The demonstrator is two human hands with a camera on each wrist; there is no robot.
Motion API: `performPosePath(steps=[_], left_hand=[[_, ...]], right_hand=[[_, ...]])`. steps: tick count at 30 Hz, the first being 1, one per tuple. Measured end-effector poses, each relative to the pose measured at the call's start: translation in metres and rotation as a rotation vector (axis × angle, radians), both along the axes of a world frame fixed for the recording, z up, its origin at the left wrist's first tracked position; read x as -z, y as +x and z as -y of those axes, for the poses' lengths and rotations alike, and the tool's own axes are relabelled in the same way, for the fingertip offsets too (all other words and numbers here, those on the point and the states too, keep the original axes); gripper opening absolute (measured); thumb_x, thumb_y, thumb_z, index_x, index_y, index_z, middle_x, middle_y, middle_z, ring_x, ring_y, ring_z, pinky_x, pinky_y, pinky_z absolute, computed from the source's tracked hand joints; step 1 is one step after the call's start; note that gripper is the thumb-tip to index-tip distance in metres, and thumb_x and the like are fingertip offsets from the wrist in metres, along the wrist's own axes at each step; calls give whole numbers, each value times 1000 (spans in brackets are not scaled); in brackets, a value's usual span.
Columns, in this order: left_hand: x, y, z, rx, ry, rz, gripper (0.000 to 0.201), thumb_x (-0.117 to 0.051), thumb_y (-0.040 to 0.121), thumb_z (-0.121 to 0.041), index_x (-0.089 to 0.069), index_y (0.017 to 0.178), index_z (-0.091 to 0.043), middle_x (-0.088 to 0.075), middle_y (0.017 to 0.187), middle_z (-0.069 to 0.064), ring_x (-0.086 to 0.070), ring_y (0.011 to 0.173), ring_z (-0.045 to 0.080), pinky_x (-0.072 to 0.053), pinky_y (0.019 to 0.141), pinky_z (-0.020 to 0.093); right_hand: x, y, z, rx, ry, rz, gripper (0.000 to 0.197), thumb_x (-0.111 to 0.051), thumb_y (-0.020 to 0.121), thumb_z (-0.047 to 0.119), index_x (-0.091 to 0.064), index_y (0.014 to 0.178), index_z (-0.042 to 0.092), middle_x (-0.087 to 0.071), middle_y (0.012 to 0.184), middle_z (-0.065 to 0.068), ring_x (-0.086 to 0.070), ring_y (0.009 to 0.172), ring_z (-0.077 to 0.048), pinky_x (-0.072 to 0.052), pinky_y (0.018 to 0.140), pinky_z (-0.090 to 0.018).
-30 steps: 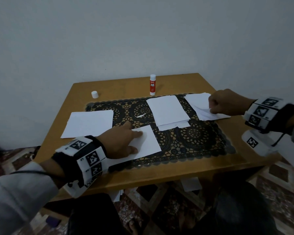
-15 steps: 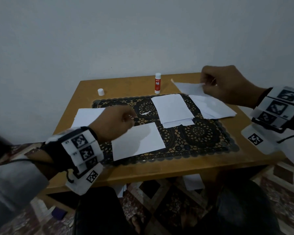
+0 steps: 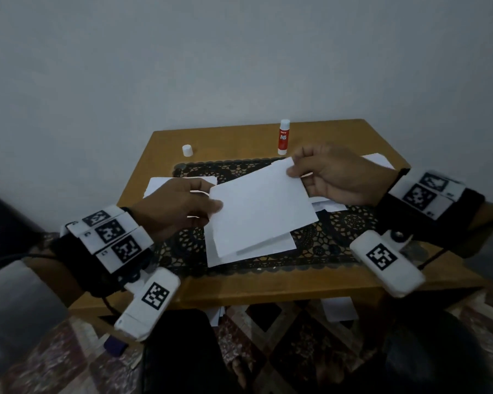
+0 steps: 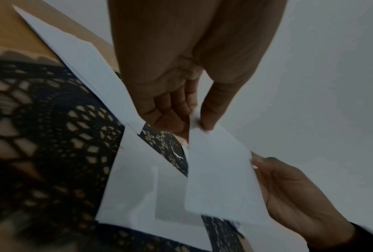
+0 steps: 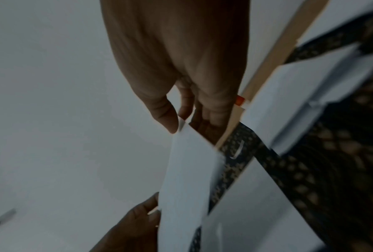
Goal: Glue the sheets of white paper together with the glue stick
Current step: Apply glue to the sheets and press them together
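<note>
While lifted above the mat, white sheet spans both grips, left hand pinching one edge, right hand the opposite corner.

Our head cam looks down at the surface; both wrist cams sit close along our hands, sharing the held sheet.

A right hand pinches the top corner of a white sheet of paper between thumb and fingers, holding it above a black lace mat. The left hand grips the sheet's lower edge from below. More white sheets lie on the mat, along the wooden table edge. A small orange-and-white object peeks from behind the fingers, too hidden to identify.
</note>
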State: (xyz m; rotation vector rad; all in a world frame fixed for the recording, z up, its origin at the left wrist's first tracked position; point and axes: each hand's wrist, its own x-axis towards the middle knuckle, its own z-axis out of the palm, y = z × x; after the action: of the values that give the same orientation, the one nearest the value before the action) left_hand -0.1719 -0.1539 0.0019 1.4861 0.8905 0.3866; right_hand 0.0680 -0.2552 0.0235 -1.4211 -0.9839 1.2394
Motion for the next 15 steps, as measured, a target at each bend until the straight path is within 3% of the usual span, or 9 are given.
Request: performPosePath(steps=[3, 6, 10, 15], left_hand=[[6, -5, -3, -148, 54, 17, 9, -64, 84, 3, -59, 90, -2, -63, 95, 22, -62, 80, 27, -55, 60, 24], [14, -8, -9, -226, 127, -29, 18, -67, 83, -2, -58, 99, -1, -64, 98, 26, -62, 80, 32, -54, 70, 36], [24, -8, -10, -200, 59, -91, 42, -71, 81, -2, -50, 115, -12, -61, 84, 18, -57, 65, 24, -52, 58, 30], [30, -6, -9, -9, 494, -319, 13, -74, 78, -5, -65, 81, -13, -66, 83, 10, -61, 79, 28, -48, 72, 25]], right_hand=[[20, -2, -2, -3, -150, 20, 15, -62, 88, -2, -58, 100, 6, -67, 102, -18, -68, 89, -26, -58, 77, -35], [33, -5, -4, -10, -229, 58, 31, -64, 85, -6, -57, 116, -11, -67, 114, -24, -66, 103, -34, -59, 80, -39], [39, -8, -3, 18, -223, 152, 18, -67, 83, -5, -63, 100, -11, -71, 100, -20, -71, 85, -26, -60, 69, -32], [45, -8, 0, -30, -218, 360, 12, -72, 83, 0, -65, 88, -8, -71, 83, -19, -68, 67, -23, -60, 64, -33]])
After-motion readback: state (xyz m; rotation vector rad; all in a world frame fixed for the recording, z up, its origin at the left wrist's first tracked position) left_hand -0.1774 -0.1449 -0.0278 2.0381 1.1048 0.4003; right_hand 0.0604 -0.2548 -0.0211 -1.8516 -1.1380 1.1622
